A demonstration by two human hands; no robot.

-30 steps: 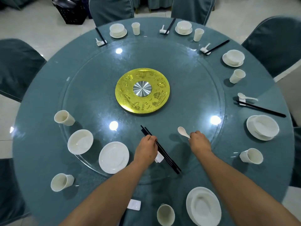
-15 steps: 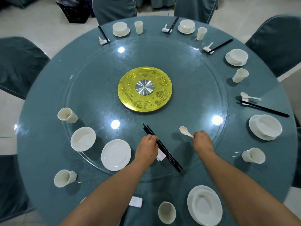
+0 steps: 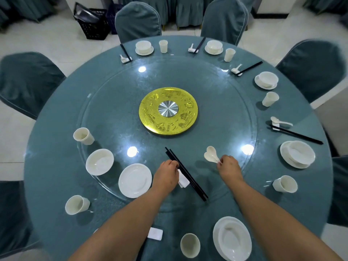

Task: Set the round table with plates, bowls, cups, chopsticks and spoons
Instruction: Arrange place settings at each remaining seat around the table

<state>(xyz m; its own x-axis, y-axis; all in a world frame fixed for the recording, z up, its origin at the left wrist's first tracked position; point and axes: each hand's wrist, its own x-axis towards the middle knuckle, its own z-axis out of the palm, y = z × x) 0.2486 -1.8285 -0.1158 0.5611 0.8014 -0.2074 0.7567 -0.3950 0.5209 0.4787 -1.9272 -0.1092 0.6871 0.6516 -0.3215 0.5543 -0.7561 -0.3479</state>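
Head view: right hand [image 3: 228,166], pinching spoons [image 3: 211,156], had fanned two out (one showed before); left hand [image 3: 167,173] gripped chopsticks [image 3: 185,172].

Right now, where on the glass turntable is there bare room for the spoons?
Free: the far half of the turntable beyond the gold disc, and the glass right of the right hand. Crowded: the near-left arc holding the bowl and plate, and around the chopsticks at the left hand.

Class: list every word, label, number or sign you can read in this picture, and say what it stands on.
None can be read.
Gold disc at the table's centre: embossed relief marks, too blurred to tell whether they are characters or pictures.
Small mark on the glass turntable: too small to read.
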